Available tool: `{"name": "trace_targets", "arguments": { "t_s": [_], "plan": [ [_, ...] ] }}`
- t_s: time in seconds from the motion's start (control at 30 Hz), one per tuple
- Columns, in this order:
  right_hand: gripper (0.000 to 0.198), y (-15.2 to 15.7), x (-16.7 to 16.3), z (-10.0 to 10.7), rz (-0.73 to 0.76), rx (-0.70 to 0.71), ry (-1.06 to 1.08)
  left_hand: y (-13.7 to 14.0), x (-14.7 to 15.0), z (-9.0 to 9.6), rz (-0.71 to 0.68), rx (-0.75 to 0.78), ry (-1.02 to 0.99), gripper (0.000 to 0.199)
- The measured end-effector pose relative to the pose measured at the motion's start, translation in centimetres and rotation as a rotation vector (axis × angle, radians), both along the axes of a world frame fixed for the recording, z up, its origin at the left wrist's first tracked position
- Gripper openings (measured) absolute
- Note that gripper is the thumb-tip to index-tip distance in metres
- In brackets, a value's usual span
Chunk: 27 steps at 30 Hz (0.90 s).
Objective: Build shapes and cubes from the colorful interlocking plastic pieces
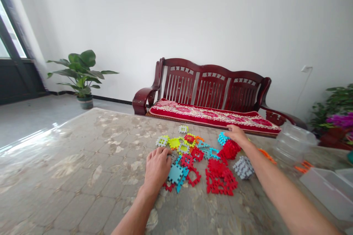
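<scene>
My left hand (pixel 157 164) rests at the left edge of a loose spread of toothed plastic building pieces. Its fingers are bent and slightly apart, touching the dark grey pieces (pixel 174 156), and the fingertips are partly hidden. Beside it lie a light blue square piece (pixel 175 173) and a red frame piece (pixel 194 177). Further off, my right hand (pixel 236 134) reaches over the right side, thumb and fingers apart, right next to a small blue stack (pixel 223 138). Under its wrist sits a red heap (pixel 231 149); nearer me are flat red pieces (pixel 220 178) and a grey pile (pixel 243 167).
Yellow-green pieces (pixel 174 143) and a light grey piece (pixel 183 129) lie toward the back. On the right stand a clear round container (pixel 293 143), orange pieces (pixel 303 167) and a translucent box (pixel 325 191). A wooden bench (pixel 212 84) is behind the patterned tablecloth (pixel 82 176).
</scene>
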State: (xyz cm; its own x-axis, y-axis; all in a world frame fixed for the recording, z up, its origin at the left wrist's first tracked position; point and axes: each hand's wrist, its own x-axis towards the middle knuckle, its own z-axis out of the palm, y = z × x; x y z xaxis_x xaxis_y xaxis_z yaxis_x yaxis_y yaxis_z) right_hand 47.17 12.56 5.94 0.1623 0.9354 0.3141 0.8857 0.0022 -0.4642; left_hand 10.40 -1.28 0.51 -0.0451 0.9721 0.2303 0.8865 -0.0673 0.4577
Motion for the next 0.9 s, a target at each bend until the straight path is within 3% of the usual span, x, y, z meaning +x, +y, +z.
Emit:
{"name": "trace_targets", "arguments": {
  "t_s": [0.17, 0.4, 0.57, 0.9],
  "plan": [
    [0.042, -1.8, -5.5, 0.5, 0.173, -0.050, 0.010, 0.0, -0.1, 0.0, -0.007, 0.006, -0.007, 0.027],
    [0.040, -9.4, -13.6, -2.6, 0.477, -0.127, -0.101, -0.1, 0.0, 0.1, -0.001, 0.012, 0.010, 0.026],
    [0.042, -13.0, -15.0, -3.4, 0.522, -0.107, -0.148, 0.0, 0.1, -0.1, -0.002, 0.022, 0.018, 0.026],
    [0.027, -14.7, -15.4, -4.6, 0.479, 0.063, -0.292, 0.1, 0.0, -0.2, -0.011, 0.024, 0.000, 0.027]
  ]
}}
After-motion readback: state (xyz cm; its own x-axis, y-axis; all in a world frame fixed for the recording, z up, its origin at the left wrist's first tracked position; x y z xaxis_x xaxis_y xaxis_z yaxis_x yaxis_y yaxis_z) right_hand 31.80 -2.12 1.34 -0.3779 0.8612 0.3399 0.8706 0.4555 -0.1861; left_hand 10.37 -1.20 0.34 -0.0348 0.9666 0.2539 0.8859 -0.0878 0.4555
